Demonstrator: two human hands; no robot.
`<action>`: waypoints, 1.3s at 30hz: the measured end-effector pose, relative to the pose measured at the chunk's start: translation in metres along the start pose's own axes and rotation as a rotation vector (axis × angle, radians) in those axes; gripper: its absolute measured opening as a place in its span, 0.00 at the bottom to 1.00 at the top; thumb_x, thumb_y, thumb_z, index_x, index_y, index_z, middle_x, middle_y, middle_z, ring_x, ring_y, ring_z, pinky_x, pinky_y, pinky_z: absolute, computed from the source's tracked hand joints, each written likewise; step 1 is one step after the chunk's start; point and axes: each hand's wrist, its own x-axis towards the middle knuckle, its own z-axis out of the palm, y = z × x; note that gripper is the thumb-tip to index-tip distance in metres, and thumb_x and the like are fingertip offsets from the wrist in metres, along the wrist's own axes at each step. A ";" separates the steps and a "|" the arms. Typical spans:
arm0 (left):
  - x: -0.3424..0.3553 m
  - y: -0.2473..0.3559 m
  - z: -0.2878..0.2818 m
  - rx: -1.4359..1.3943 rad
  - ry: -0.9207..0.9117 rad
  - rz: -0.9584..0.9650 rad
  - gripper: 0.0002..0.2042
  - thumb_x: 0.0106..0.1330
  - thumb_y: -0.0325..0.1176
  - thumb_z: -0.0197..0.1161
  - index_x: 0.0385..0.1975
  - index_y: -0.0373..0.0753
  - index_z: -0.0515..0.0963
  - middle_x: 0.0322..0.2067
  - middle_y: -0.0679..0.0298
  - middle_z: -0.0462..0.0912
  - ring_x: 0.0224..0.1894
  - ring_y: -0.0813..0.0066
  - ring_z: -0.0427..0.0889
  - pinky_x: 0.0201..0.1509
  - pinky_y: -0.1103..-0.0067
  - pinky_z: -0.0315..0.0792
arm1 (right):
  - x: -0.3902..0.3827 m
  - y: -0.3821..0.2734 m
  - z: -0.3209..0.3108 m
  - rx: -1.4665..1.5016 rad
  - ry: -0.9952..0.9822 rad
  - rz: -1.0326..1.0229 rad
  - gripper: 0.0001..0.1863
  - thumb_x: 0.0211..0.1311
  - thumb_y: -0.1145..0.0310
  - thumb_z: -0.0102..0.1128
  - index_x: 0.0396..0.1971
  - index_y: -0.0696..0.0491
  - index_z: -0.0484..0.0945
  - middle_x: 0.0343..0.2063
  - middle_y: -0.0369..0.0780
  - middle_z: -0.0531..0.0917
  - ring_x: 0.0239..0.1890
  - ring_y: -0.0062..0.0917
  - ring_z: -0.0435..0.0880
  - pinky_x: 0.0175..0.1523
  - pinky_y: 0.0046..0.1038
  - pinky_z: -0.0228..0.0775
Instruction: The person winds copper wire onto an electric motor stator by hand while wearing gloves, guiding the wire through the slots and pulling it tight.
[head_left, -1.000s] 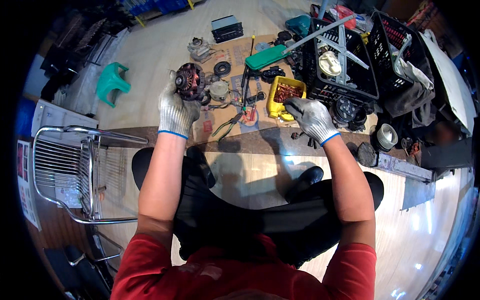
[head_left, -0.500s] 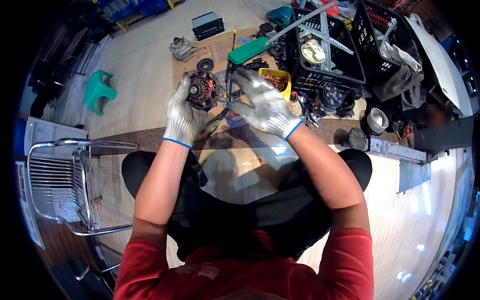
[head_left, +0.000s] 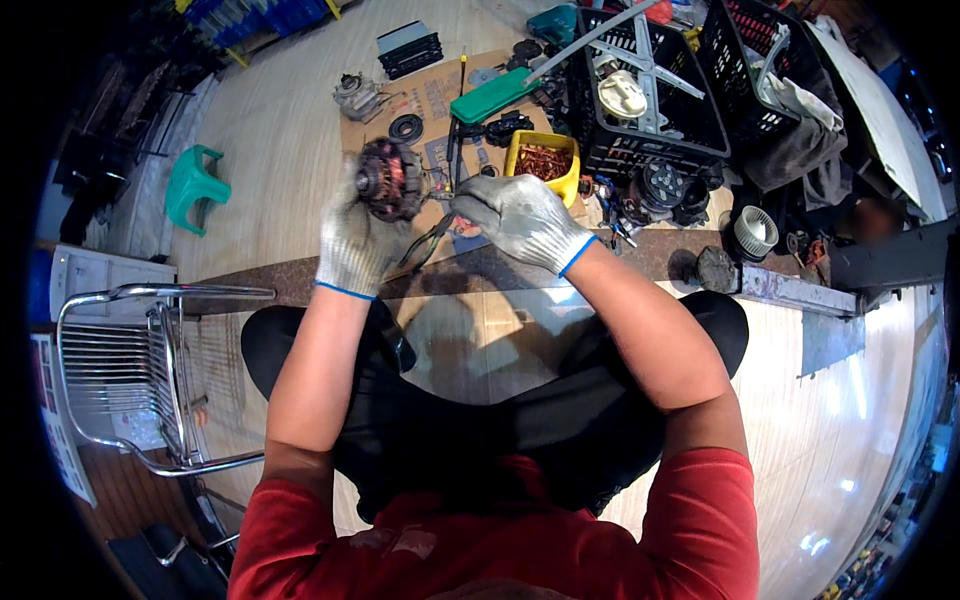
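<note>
My gloved left hand (head_left: 358,240) is closed around a round motor core with copper windings (head_left: 390,180), its short shaft pointing left. The core is blurred by motion and held above the cardboard. To its right, my gloved right hand (head_left: 520,215) has its fingers curled together. Whatever they hold, if anything, is hidden. A pair of pliers (head_left: 428,243) with dark handles lies between the hands, its upper end close to my right fingertips; I cannot tell whether they touch. Just beyond the right hand stands a yellow container (head_left: 565,186) holding copper-coloured scraps (head_left: 542,162).
Cardboard (head_left: 425,97) beneath the work carries a black ring (head_left: 407,128), a metal housing (head_left: 357,97) and a green-headed tool (head_left: 490,97). Black crates (head_left: 650,150) stand at the far right. A green stool (head_left: 195,188) and metal chair (head_left: 115,370) are leftward.
My right hand has drawn its spread fingers together and come slightly lower. In my left hand the motor core has turned, so its end face now points more to the left.
</note>
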 end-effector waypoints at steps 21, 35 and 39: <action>0.000 0.059 -0.032 -0.087 0.045 0.204 0.21 0.75 0.47 0.50 0.55 0.36 0.75 0.50 0.56 0.83 0.49 0.58 0.83 0.52 0.63 0.79 | -0.030 0.051 -0.082 -0.441 0.242 0.612 0.29 0.65 0.47 0.57 0.56 0.54 0.76 0.46 0.52 0.82 0.50 0.40 0.83 0.55 0.38 0.75; -0.003 -0.017 0.006 0.140 -0.060 0.127 0.17 0.74 0.35 0.54 0.59 0.37 0.68 0.53 0.53 0.78 0.55 0.57 0.79 0.60 0.58 0.76 | 0.017 -0.028 -0.013 0.342 -0.081 0.214 0.20 0.65 0.58 0.54 0.50 0.56 0.78 0.46 0.50 0.82 0.47 0.43 0.83 0.51 0.38 0.75; -0.005 -0.018 0.009 0.183 -0.034 0.135 0.17 0.74 0.35 0.55 0.59 0.37 0.67 0.53 0.54 0.77 0.55 0.56 0.79 0.59 0.57 0.77 | 0.007 -0.023 -0.001 0.066 0.046 0.059 0.13 0.66 0.63 0.52 0.42 0.52 0.83 0.39 0.41 0.84 0.39 0.36 0.85 0.41 0.38 0.77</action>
